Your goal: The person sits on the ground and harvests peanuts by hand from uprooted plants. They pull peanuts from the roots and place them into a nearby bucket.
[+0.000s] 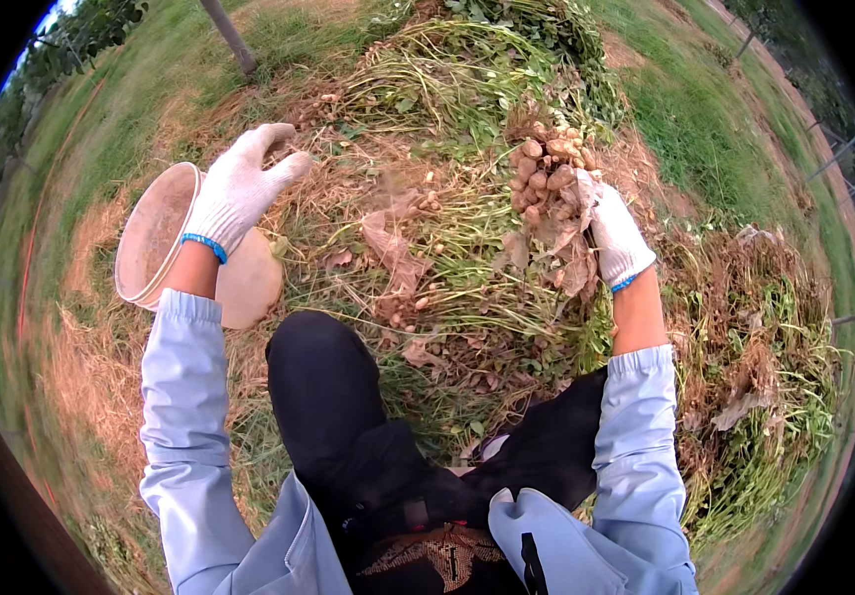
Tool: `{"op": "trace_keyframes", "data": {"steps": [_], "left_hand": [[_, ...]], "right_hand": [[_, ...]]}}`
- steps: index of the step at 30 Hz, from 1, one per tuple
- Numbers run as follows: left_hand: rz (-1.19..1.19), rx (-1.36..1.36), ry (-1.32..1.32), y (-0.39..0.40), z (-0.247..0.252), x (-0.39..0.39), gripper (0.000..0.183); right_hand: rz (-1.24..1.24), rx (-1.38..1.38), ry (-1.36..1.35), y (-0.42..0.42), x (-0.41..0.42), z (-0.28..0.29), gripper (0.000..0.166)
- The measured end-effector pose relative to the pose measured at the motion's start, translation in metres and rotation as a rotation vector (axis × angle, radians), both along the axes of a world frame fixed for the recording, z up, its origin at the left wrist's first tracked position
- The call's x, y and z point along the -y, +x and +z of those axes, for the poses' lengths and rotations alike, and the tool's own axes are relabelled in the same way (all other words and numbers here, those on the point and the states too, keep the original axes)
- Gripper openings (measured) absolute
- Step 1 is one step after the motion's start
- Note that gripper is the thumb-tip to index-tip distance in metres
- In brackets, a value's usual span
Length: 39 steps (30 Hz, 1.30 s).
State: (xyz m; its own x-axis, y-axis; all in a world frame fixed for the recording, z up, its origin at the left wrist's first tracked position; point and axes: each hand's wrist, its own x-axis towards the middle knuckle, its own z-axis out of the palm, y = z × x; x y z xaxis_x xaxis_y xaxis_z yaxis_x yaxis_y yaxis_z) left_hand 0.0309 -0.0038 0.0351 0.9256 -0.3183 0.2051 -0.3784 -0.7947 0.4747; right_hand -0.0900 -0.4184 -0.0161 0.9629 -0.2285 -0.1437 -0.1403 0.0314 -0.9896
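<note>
My right hand [616, 232], in a white knit glove with a blue cuff, grips a peanut plant by its lower part. A dense cluster of peanut pods [543, 175] hangs from its roots, with torn plastic film [570, 256] tangled among them. On the other side, my left hand [247, 182] wears a matching glove and holds nothing; its thumb and fingers are apart. Behind that wrist a whitish plastic bucket [151, 230] lies tipped, its mouth partly covered by my forearm. Uprooted peanut plants [483, 249] with a few pods lie on the ground between my hands.
A larger heap of green peanut vines [465, 67] lies ahead. To my right is a pile of pulled plants [758, 372] with browned roots. A post [228, 37] stands at the upper left. My bent knee [323, 357] is close in front, over grass and straw.
</note>
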Motion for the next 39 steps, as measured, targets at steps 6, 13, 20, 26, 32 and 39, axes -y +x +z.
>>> {"op": "trace_keyframes", "data": {"steps": [6,13,20,26,32,39], "left_hand": [[-0.344,-0.31,-0.123,-0.052,-0.043,0.17,0.089],[-0.458,-0.779,-0.512,-0.047,-0.072,0.214,0.052],[-0.382,-1.059,-0.696,-0.044,-0.078,0.207,0.032],[-0.414,-1.017,-0.425,-0.027,-0.079,0.198,0.043],[-0.438,-0.924,-0.502,-0.038,-0.08,0.213,0.044],[-0.565,-0.301,-0.274,-0.029,-0.143,0.217,0.039]], "right_hand": [[0.124,-0.139,-0.066,0.01,-0.003,-0.006,0.052],[0.173,-0.204,-0.125,0.013,-0.004,-0.013,0.05],[0.302,-0.115,-0.147,0.008,-0.013,-0.009,0.043],[0.257,-0.221,-0.034,0.011,-0.026,0.004,0.046],[0.201,-0.061,-0.16,0.019,-0.021,-0.026,0.053],[0.258,-0.011,0.046,0.019,-0.027,-0.033,0.054]]}}
